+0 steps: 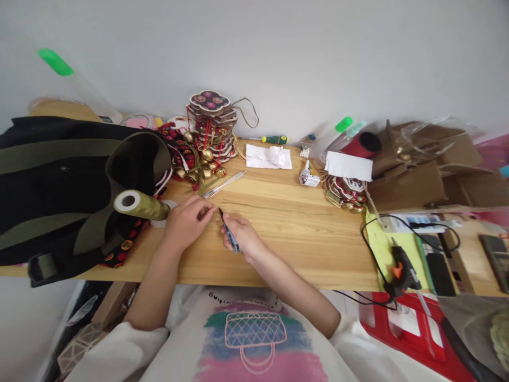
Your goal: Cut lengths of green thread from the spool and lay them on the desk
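My left hand (186,222) is over the table, thumb and fingertips pinched together. What it pinches, if anything, is too small to make out. Just right of it, my right hand (243,236) is closed around a slim grey-blue hand tool with a black pointed tip (230,233). That tip points up and left, close to the left fingertips but apart from them. Beyond the hands, a thin dark cord (262,206) lies along the wood. A clear pen-like stick (228,183) rests above the left hand. A spool of olive cord (149,206) stands beside the left wrist.
Black fabric (63,175) covers the left side. Stacked ornaments with gold bells (210,127) stand at the back. A screwdriver (274,140), tissue (262,157) and another ornament stack (345,193) lie along the rear. Cardboard boxes (413,183) and a glue gun (403,268) are right.
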Demonstrator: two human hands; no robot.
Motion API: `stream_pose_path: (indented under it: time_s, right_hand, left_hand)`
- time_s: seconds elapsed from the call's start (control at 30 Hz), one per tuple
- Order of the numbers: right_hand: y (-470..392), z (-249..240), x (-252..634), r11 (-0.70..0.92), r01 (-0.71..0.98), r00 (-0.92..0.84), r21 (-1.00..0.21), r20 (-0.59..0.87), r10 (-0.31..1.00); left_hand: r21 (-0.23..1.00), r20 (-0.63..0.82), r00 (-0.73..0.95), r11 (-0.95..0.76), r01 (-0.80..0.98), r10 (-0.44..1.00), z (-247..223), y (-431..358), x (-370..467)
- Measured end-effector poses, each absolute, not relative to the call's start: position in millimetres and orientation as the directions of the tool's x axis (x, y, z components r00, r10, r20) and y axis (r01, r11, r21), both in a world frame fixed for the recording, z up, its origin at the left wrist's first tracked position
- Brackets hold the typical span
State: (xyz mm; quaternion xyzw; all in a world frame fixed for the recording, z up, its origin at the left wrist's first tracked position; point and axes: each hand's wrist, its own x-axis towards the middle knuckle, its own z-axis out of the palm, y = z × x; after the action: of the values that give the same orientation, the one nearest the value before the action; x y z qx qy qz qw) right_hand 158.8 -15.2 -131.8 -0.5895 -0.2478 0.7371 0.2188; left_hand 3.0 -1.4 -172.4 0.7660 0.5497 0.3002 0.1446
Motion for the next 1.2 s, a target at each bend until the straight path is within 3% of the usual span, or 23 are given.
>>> stream_pose_path:
  time_s: [1.2]
  right_hand:
    - [-15.9, -130.6, 156.6, -0.768, -0.001, -0.204, -0.640, -0.752, 0.627]
  left_hand:
    - [0.575, 0.246, 0.202, -0.311, 0.757, 0.948, -167.0, -1.6, 4.4]
